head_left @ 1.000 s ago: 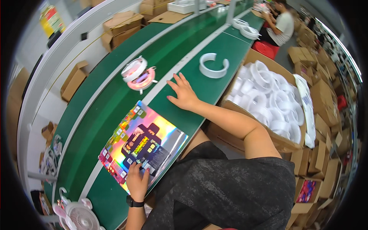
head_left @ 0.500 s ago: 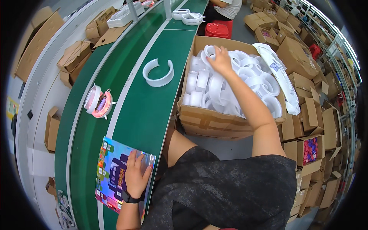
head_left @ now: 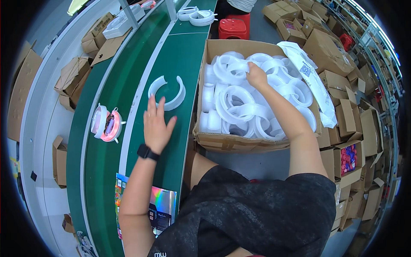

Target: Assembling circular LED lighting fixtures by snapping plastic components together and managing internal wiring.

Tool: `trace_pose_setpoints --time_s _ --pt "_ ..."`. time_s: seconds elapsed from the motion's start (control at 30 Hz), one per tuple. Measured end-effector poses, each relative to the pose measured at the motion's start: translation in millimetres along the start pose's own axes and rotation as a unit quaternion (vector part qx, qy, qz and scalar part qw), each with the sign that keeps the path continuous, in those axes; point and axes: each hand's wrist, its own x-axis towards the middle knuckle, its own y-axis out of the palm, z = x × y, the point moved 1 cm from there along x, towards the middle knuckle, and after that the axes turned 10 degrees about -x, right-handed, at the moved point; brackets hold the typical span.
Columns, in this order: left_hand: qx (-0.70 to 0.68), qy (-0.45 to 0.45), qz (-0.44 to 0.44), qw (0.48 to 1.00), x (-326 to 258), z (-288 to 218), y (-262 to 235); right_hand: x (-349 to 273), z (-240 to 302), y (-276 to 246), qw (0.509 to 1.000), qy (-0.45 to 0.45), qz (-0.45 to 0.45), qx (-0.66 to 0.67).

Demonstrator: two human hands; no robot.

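White rings (head_left: pixel 244 113) fill a large cardboard box (head_left: pixel 257 147) in the head view, heaped at many angles just beyond the right edge of the green surface (head_left: pixel 184 55). The right hand (head_left: pixel 257 77) reaches over the far half of this heap, its fingers curled in and, as it appears, clenched on the right rim of one ring (head_left: pixel 227 78). That ring lies to the left of the right hand, which is clearly the nearer of the two; the left hand is well apart from it, across the box wall. Being round, the ring has no long axis to speak of; it is tilted, with its opening turned mostly upward.

The left hand (head_left: pixel 157 128) is released and holds nothing: palm down, fingers spread, with a dark watch (head_left: pixel 147 152) at the wrist. Its fingertips point away from the body toward a split ring (head_left: pixel 173 104) on the surface, just beside its near left part; whether they touch it I cannot tell. The gap in this split ring faces the far end of the surface, and its closed curve is on the near side.

Left of the left hand, in the sunken belt (head_left: pixel 100 171), sits an opened pink and white gadget (head_left: pixel 113 135). A shiny printed sheet (head_left: pixel 167 199) lies partly hidden under the left forearm. A white bag (head_left: pixel 314 81) rests along the box's right side, and a red stool (head_left: pixel 233 29) stands behind it
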Motion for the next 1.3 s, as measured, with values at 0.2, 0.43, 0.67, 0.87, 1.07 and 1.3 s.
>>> trace_pose_setpoints --time_s 0.2,0.43,0.67,0.87,1.07,1.3 --pt "0.086 0.000 0.063 0.994 15 65 24 -35 -13 -92 0.979 0.004 -0.157 0.130" --pt "0.025 -0.018 0.248 0.968 -82 17 -33 -50 15 -114 0.793 0.032 0.136 0.594" --pt "0.019 -0.124 0.296 0.947 -90 -38 -89 -69 245 -24 0.821 -0.062 0.285 0.490" --pt "0.047 -0.065 0.104 0.991 -69 5 -25 -101 303 -3 0.835 -0.229 0.403 0.295" --pt "0.054 -0.150 0.259 0.953 -74 -28 -47 -93 100 -86 0.951 -0.277 0.051 0.125" --pt "-0.065 0.194 0.147 0.968 0 -104 13 -139 -3 -31 0.980 -0.130 0.142 0.055"
